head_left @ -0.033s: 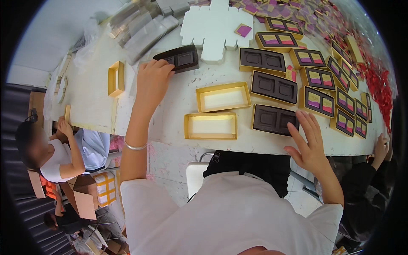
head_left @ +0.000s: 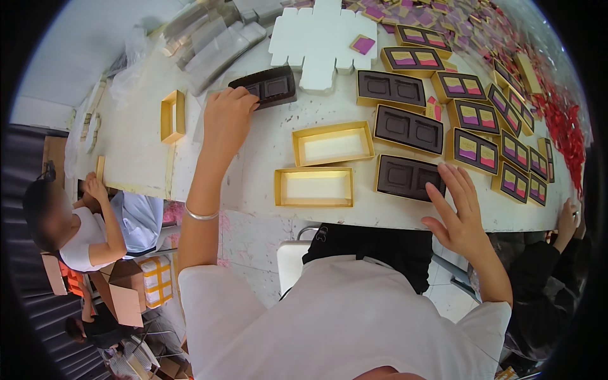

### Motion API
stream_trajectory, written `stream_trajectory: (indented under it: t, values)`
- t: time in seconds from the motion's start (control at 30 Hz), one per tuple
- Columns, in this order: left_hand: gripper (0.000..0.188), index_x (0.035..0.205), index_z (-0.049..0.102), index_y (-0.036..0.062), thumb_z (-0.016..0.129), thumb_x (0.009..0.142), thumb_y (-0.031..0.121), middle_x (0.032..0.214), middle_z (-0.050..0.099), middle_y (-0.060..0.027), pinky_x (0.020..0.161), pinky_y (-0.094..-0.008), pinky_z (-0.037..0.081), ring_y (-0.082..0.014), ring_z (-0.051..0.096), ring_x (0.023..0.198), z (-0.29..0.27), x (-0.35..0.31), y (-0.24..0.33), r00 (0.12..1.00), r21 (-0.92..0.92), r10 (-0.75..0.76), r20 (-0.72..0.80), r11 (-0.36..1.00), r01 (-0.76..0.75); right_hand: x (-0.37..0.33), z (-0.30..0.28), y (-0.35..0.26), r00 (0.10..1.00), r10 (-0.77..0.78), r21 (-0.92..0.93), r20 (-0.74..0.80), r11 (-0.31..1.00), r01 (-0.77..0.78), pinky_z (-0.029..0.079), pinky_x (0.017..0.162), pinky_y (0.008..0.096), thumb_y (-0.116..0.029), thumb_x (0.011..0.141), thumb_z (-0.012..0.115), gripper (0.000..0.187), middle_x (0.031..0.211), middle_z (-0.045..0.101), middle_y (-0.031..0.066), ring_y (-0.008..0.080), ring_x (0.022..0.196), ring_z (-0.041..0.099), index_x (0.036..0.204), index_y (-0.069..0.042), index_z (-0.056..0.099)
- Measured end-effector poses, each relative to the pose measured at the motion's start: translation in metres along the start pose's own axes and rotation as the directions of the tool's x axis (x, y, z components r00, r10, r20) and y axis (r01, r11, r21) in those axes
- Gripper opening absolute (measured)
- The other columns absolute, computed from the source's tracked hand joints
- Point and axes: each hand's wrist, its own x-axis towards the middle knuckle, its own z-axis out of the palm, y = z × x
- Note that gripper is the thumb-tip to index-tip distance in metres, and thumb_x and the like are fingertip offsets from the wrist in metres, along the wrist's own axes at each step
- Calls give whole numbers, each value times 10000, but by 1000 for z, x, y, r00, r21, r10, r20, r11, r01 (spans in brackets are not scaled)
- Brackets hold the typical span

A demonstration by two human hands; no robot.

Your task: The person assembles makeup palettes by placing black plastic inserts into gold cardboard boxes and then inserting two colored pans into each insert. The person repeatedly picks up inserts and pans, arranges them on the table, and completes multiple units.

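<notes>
We see the left hand (head_left: 227, 117) bent over the near left end of a dark brown 2-well plastic tray (head_left: 276, 84); with the thumb hidden, we cannot tell whether its fingers pinch the tray or merely rest there. The right hand (head_left: 461, 215) is loosely spread and holds nothing, its fingertips at or just above the right end of a tray-lined gold box (head_left: 402, 176).

We judge the tray to be light, thin-walled and springy, smooth enough to slip, and apt to dent if squeezed across its wells. The short-end rims should give the surest hold. Its depth suggests a nested stack, in which case layers may cling together.

Between the hands, to the right of the left fingers, lie 2 empty gold boxes (head_left: 332, 145), (head_left: 313, 188). Beyond the right fingers we find 2 more tray-lined boxes (head_left: 408, 130), (head_left: 391, 88); to their right, boxes filled with purple and pink squares (head_left: 476, 151) crowd that side. Left of the left fingers is an upturned gold frame (head_left: 171, 118).

Farther off, just past the tray, a white die-cut carton blank (head_left: 316, 44) and clear plastic sleeves (head_left: 231, 54) limit free space; a heap of wrapped squares (head_left: 437, 16) lies farthest right.
</notes>
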Motion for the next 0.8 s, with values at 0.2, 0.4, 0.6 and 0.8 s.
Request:
stream_trajectory:
  t: [0.2, 0.4, 0.6, 0.8]
  values:
    - [159, 733, 669, 53, 746, 674, 179, 726, 630, -57, 633, -349, 446, -229, 575, 688, -4, 11, -10, 983, -205, -174, 63, 961, 184, 33, -7, -5, 995, -57, 60, -81, 996, 62, 344, 1010, 489, -278, 776, 669, 505, 1317, 447, 236, 386, 1212, 445, 1202, -33, 553]
    - [144, 755, 611, -3, 725, 747, 85, 669, 572, -32, 637, -224, 429, -104, 512, 662, -21, 24, -29, 961, -649, -272, -46, 740, 178, 75, 5, -2, 975, -60, 176, -216, 979, 99, 373, 985, 470, -231, 764, 665, 477, 1333, 436, 220, 379, 1196, 459, 1201, -68, 562]
    - [134, 861, 610, 21, 649, 854, 149, 726, 579, 44, 591, -191, 423, -37, 505, 636, -73, 34, 27, 969, -950, 63, 240, 218, 221, 135, 4, -1, 824, -447, -339, -349, 880, 333, 383, 992, 453, -102, 679, 732, 494, 1356, 415, 194, 383, 1191, 470, 1153, -186, 620]
    - [346, 1002, 582, 50, 619, 871, 367, 863, 578, 7, 622, -190, 418, -38, 516, 710, -50, 20, 54, 887, -907, 229, 401, -40, 420, 136, -5, -5, 863, -476, -42, -171, 878, 476, 468, 821, 390, -98, 582, 705, 552, 1146, 545, 121, 293, 982, 545, 1125, -162, 629]
